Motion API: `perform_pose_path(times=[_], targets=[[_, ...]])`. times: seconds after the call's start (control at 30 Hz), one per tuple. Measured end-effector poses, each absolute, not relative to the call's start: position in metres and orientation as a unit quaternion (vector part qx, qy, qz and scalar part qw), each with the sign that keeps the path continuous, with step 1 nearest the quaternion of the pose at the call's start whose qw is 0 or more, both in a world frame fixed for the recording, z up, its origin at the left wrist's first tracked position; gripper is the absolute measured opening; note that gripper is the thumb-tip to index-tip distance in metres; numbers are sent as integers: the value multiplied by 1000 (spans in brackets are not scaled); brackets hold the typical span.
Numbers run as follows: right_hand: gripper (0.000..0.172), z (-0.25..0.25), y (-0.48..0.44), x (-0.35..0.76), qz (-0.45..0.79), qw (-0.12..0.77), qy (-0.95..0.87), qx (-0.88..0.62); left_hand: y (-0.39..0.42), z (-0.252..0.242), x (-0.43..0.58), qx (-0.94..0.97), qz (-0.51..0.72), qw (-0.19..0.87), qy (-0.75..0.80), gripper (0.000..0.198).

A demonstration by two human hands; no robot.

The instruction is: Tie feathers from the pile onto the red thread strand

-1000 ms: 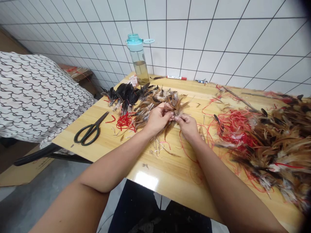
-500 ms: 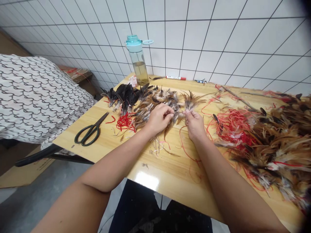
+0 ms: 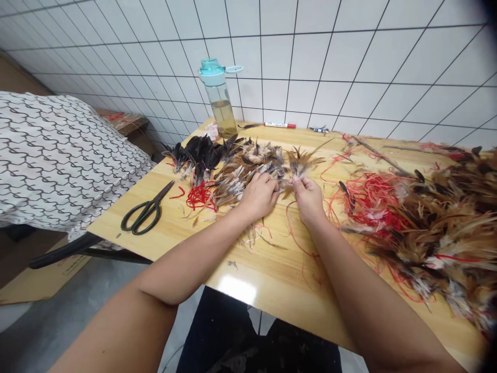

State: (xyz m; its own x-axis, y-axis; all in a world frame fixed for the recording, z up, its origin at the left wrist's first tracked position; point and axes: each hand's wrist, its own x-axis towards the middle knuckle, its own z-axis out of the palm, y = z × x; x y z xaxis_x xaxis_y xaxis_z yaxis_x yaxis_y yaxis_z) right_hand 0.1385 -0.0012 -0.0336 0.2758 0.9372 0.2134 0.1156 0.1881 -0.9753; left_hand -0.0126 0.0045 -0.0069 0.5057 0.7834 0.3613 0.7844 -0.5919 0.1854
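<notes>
My left hand [image 3: 259, 196] rests curled on a pile of brown feathers [image 3: 243, 171] in the middle of the wooden table [image 3: 256, 280], its fingers pinched on the feathers. Just to its right, my right hand [image 3: 309, 199] is closed in a pinch on a small bunch of brown feathers [image 3: 302, 163] that fans up and away from it. A thin red string [image 3: 293, 235] trails from under the right hand toward me. A heap of black feathers [image 3: 198, 153] lies left of the brown pile.
Black scissors [image 3: 145, 211] lie near the table's left edge. A teal-capped water bottle [image 3: 219, 101] and a red marker [image 3: 279, 125] stand by the tiled wall. A large heap of feathers and red strings [image 3: 423, 217] covers the table's right. A patterned cloth [image 3: 58, 155] lies left.
My right hand pulled a small bunch of feathers away from the pile to the right and lifted it so it fans upward. My left hand has settled lower onto the brown pile.
</notes>
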Motion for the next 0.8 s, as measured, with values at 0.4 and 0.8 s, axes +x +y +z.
perform_pose_path(times=[0.4, 0.8], targets=[[27, -29, -3, 136, 336, 592, -484, -549, 8, 12, -23, -796, -323, -241, -452, 3], [25, -29, -4, 134, 364, 598, -479, -529, 6, 11, -16, -548, -445, -592, -389, 7]])
